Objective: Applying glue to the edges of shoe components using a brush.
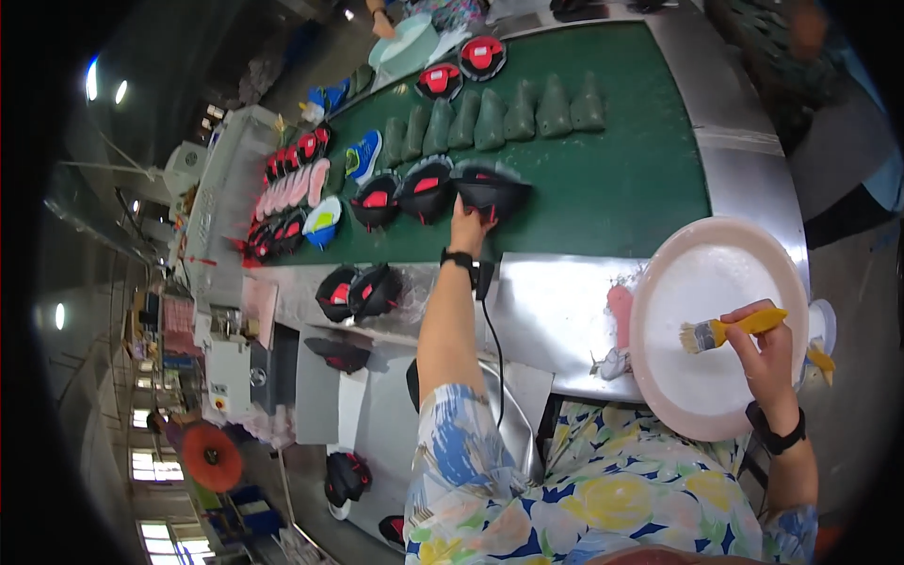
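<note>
My left hand (469,229) reaches over the green belt with its fingers closed on the lower edge of a black shoe upper (490,191), which is slightly blurred. Two more black shoe uppers with red insides, one of them a middle upper (426,191), stand in line to its left. In my right hand (765,363) is a paintbrush (730,331) with a yellow handle and pale bristles. The brush is over a pale pink basin (659,395) with white liquid in it, its bristles pointing left. Whether they touch the liquid I cannot tell.
Several dark green shoe lasts (490,122) form a row across the green belt (640,179). Blue sneakers (363,156) and more uppers lie further left. A pink insole-like piece (619,315) rests beside the basin. Across the belt, another person's hand (382,25) is at a pale green basin (414,45).
</note>
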### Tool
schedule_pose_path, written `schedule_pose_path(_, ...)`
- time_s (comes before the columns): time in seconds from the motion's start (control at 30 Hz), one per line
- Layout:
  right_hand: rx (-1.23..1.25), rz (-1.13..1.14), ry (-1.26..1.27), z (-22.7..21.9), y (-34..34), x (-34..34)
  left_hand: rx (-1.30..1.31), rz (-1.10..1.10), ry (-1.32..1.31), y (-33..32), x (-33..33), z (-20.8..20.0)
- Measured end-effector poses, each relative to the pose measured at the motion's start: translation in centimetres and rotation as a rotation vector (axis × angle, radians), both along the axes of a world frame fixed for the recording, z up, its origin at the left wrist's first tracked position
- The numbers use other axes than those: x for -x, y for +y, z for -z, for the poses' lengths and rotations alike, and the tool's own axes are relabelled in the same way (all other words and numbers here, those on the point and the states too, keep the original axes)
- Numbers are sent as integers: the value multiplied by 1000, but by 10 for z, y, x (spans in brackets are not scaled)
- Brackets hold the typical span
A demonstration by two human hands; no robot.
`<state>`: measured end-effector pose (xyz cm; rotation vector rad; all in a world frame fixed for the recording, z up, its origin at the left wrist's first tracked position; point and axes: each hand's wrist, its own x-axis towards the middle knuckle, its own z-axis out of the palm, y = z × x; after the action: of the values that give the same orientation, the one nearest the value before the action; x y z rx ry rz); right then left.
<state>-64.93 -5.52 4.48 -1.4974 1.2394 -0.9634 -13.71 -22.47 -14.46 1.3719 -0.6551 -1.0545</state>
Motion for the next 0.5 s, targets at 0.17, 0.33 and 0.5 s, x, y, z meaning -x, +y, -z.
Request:
schedule_pose_path(0.17, -22, -164, 131, -1, -15, 7, -95, -244, -719, 47, -100, -17)
schedule_pose_path(0.33, -48, -106, 180, 18, -18, 36, -306, 388, -684, 201, -55, -173)
schedule_pose_path(0.5, -22, -144, 118, 37, -20, 29, -383, 527, -932, 352, -31, -111)
